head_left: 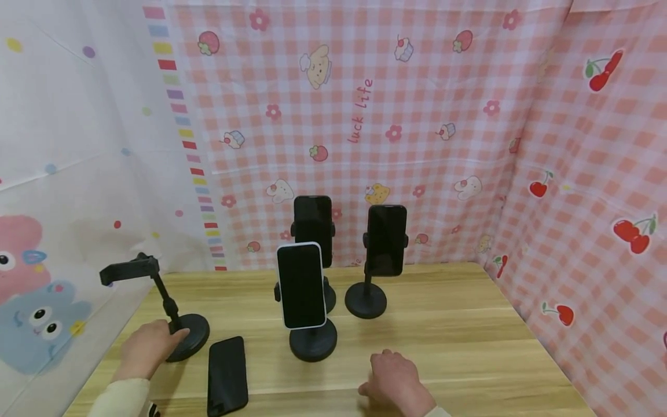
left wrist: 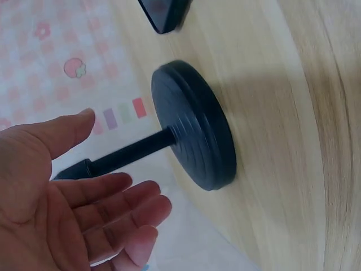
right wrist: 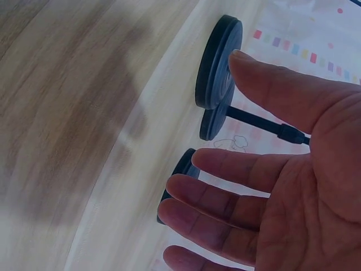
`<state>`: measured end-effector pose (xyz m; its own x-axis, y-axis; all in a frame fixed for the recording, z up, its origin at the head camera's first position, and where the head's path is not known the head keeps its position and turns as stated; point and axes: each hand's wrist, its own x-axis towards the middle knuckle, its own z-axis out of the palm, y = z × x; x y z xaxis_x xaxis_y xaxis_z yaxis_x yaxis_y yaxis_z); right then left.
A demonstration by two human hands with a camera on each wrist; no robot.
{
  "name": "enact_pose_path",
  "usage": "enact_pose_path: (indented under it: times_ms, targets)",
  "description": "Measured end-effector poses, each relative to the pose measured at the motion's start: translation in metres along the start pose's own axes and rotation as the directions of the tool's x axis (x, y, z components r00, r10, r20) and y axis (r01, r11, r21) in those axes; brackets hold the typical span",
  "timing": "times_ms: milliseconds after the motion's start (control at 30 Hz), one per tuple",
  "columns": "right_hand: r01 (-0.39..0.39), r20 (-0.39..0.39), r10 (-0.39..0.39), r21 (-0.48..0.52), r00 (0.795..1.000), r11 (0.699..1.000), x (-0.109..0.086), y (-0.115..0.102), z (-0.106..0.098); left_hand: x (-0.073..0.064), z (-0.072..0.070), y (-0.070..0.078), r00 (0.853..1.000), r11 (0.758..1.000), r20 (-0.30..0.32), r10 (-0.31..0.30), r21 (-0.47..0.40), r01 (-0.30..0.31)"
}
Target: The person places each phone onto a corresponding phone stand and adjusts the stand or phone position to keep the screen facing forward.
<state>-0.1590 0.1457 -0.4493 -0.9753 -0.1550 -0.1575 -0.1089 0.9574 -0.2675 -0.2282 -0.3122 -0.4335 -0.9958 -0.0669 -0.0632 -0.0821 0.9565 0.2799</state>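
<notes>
At the left stands a black phone stand (head_left: 190, 339) with its holder arm bent over and no phone in it. Beside its pole is my left hand (head_left: 148, 347). The left wrist view shows the thumb and loosely bent fingers (left wrist: 121, 217) spread apart near the pole (left wrist: 132, 151), with a gap between thumb and fingers. A black phone (head_left: 227, 375) lies flat on the table, right of that hand. My right hand (head_left: 393, 376) hovers over the front of the table, holding nothing; its fingers (right wrist: 225, 203) are relaxed and apart in the right wrist view.
A white-edged phone (head_left: 301, 286) sits upright on a stand in the middle. Behind it, two black phones, one left (head_left: 312, 217) and one right (head_left: 387, 240), are clamped on stands. Patterned cloth (head_left: 339, 116) hangs around the wooden table (head_left: 458, 324).
</notes>
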Motion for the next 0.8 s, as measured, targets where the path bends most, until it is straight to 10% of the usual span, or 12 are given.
enact_pose_path:
  times_ms: [500,800]
  targets:
    - [-0.006,-0.019,0.006,0.003,1.000,1.000,0.001,-0.003,-0.001,0.009,-0.008,-0.002,0.962,0.998,-0.273,-0.002,-0.059,-0.014]
    - [-0.013,0.001,0.013,-0.008,1.000,1.000,0.002,-0.003,-0.002,0.017,-0.010,-0.004,0.969,0.995,-0.243,-0.038,-0.100,0.013]
